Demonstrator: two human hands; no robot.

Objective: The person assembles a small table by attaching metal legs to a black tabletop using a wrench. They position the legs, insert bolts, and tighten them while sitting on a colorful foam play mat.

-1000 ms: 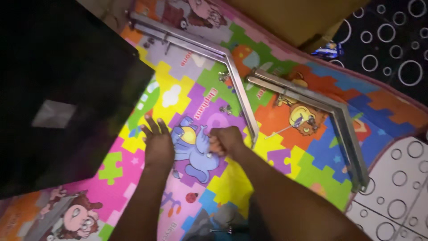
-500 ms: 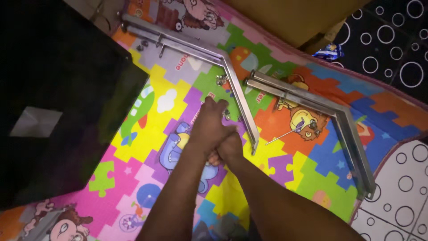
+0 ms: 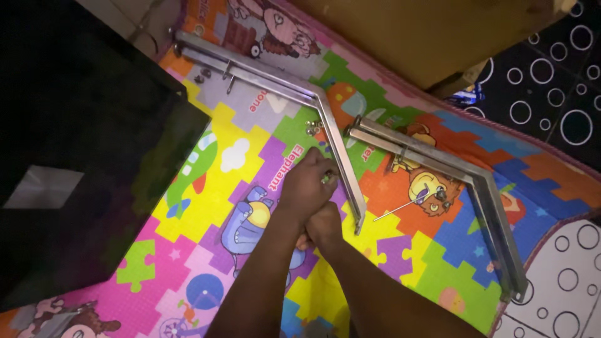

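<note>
My left hand [image 3: 310, 183] reaches across the colourful puzzle mat [image 3: 213, 188], fingers curled down and pinching a small shiny metal piece [image 3: 325, 179] right beside the near arm of an L-shaped metal bracket [image 3: 335, 141]. My right hand [image 3: 323, 226] is a closed fist tucked just under the left wrist, and nothing shows in it. A second L-shaped bracket [image 3: 485, 188] lies to the right, apart from both hands.
Small loose nuts [image 3: 311, 129] lie by the first bracket's corner, with more hardware [image 3: 201, 76] near its far end. A thin metal pin [image 3: 400, 206] rests on the mat. A large black panel [image 3: 87, 156] fills the left. A brown box [image 3: 426, 37] stands behind.
My left hand went from spread flat on the mat to reaching up and right to the bracket's edge. My right fist stayed close below it. The view shifted slightly.
</note>
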